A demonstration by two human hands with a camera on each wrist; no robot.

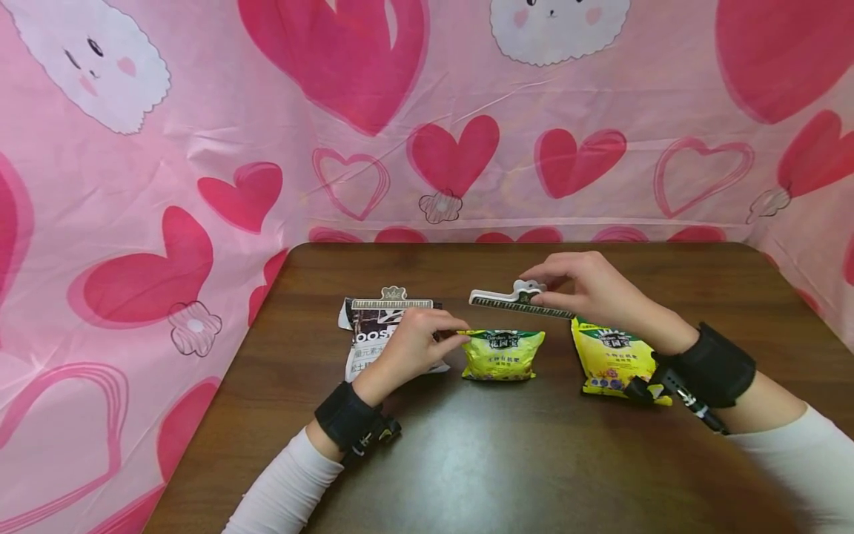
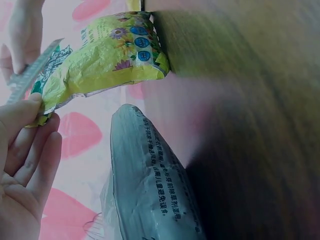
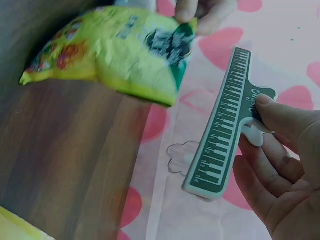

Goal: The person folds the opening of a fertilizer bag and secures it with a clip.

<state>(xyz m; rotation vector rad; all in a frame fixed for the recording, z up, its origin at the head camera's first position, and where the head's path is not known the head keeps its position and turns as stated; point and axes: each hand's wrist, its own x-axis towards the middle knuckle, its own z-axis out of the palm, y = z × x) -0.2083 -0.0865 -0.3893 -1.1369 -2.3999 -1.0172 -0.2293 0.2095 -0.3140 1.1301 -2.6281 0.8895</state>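
Observation:
My left hand (image 1: 420, 343) pinches the top left corner of a small yellow-green plastic bag (image 1: 503, 357) between thumb and fingers; the bag stands upright in the middle of the table. In the right wrist view, my right hand (image 3: 287, 155) grips a long sealing clip (image 3: 217, 125) by its handle, the thumb on one side and fingers behind. Piano keys are printed along the clip's bar. In the head view the clip hangs above and behind the middle bag, apart from its top edge.
A black and white bag (image 1: 360, 348) stands at the left behind my left hand, a similar piano-key clip (image 1: 392, 303) across its top. At the right, a larger yellow bag (image 1: 610, 363) sits under my right wrist. The brown table (image 1: 494, 467) meets a pink heart-printed cloth (image 1: 467, 89) at the back.

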